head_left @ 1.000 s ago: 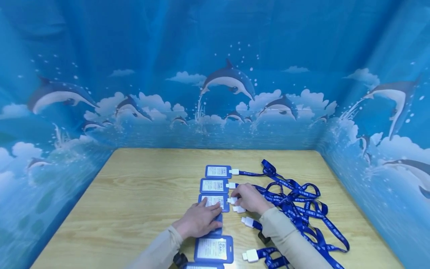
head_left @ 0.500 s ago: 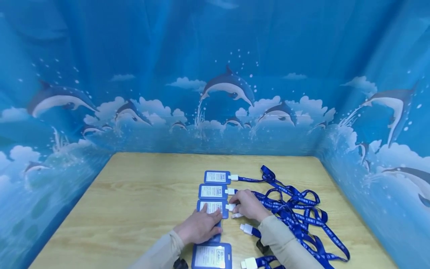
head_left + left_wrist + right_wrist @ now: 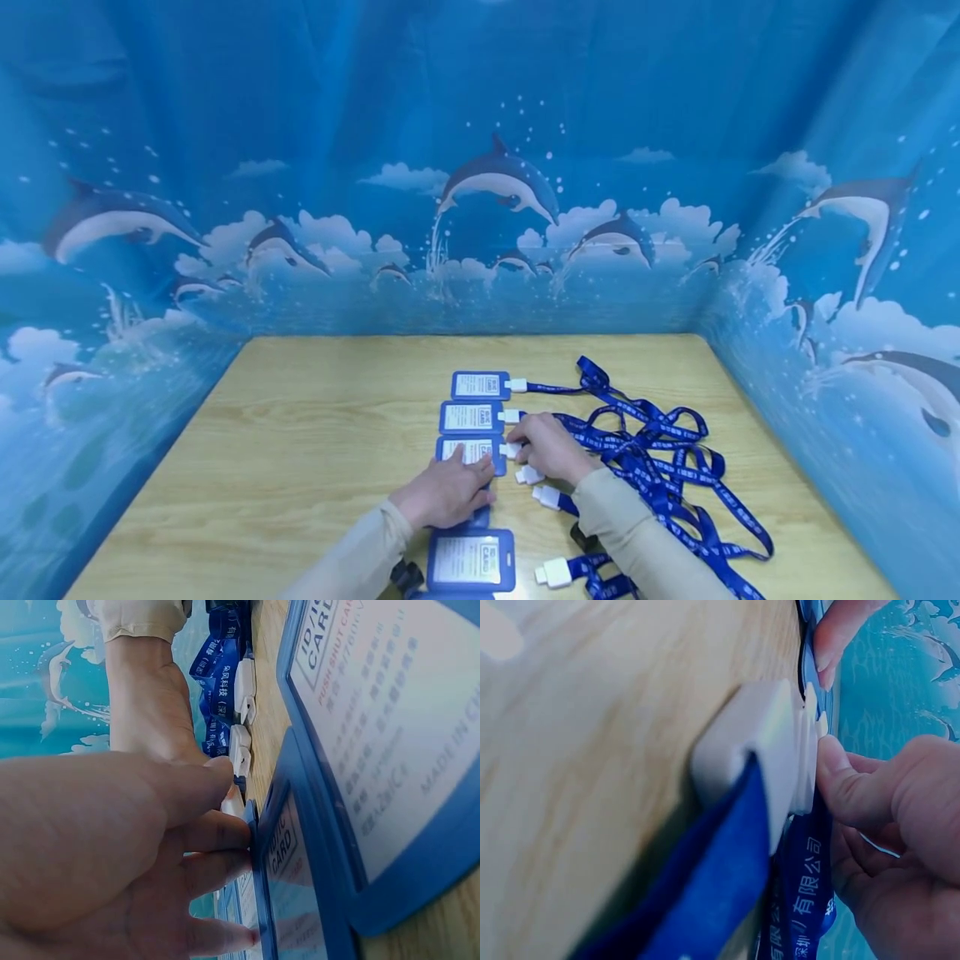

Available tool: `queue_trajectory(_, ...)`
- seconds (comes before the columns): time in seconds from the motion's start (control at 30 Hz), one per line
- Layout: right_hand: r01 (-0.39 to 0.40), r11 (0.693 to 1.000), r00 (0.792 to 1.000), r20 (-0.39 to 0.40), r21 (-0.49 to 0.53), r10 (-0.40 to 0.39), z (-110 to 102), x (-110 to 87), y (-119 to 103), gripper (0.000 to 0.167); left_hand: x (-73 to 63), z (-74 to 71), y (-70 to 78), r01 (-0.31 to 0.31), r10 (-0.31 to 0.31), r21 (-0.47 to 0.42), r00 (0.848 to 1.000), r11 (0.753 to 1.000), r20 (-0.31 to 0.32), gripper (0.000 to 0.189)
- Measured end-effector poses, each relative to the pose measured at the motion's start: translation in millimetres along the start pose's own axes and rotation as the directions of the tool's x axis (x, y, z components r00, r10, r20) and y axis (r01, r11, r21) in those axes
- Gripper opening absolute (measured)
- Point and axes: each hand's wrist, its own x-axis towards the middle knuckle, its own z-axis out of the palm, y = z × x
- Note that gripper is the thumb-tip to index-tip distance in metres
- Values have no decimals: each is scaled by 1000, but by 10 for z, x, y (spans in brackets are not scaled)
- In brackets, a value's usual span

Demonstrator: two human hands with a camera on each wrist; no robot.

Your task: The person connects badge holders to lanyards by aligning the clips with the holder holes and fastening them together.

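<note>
In the head view a column of blue ID card holders runs down the table's middle. My left hand lies with spread fingers on the third card holder from the back and covers most of a lower one. At the third holder's slotted right end, my right hand pinches the white lanyard clip between thumb and fingertips. The clip's narrow tongue overlaps the slot. In the right wrist view, the thumb presses near the white clips, and another lanyard clip stands large in front.
The two rear card holders have white clips at their slots. Blue lanyards lie tangled on the right. Loose clips lie beside my right forearm. A nearer card holder lies near the front. A dolphin-print curtain surrounds the table.
My right hand has brought the clip slightly left, so its tongue now meets the third holder's slot. My left hand stays on the holder. The head view has shifted a little.
</note>
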Motion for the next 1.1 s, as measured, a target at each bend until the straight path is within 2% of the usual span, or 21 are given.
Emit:
queue_trajectory(0.37,42,999,999,11,-25,-42,-15,2,-23,31,-50,-14,57,24,-24,1,1000,1000,-10,57)
queue_trajectory(0.57,27,999,1000,-1,-20,-27,-17,-18,-35,33,-61,-1,49,19,-19,29,1000,999,-11,57)
queue_trajectory(0.83,-26,1000,998,61,10,25,-62,-51,2,33,-27,-32,65,3,-1,89,1000,996,-25,55)
queue_trajectory(1.1,25,997,997,70,-73,-20,-39,-77,-1,28,23,-97,53,-8,16,124,998,992,-63,51)
